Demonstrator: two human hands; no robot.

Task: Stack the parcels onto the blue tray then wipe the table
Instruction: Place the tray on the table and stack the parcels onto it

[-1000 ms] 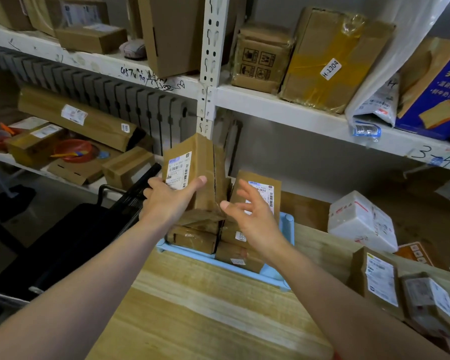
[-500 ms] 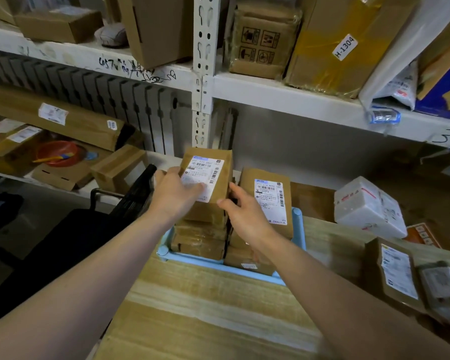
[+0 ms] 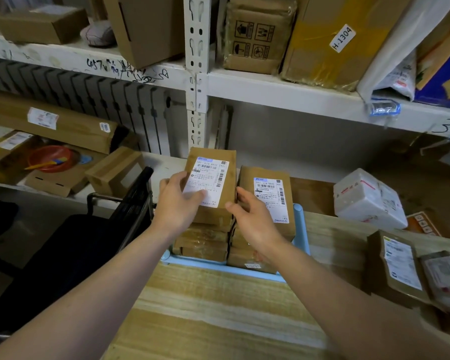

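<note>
A light blue tray sits at the far edge of the wooden table and carries two stacks of flat brown parcels. The top parcel of the left stack lies label up. My left hand holds its left side with the thumb across the label. My right hand grips its near right corner, fingers tucked between the two stacks. The right stack's top parcel lies beside it, partly hidden by my right hand.
On the table at right lie a white wrapped parcel and two brown labelled parcels. A black chair stands left of the table. White shelves full of boxes rise behind the tray.
The parcel that stood tilted on edge in my left hand now lies flat, label up, on the left stack. My right hand moved in to its right corner.
</note>
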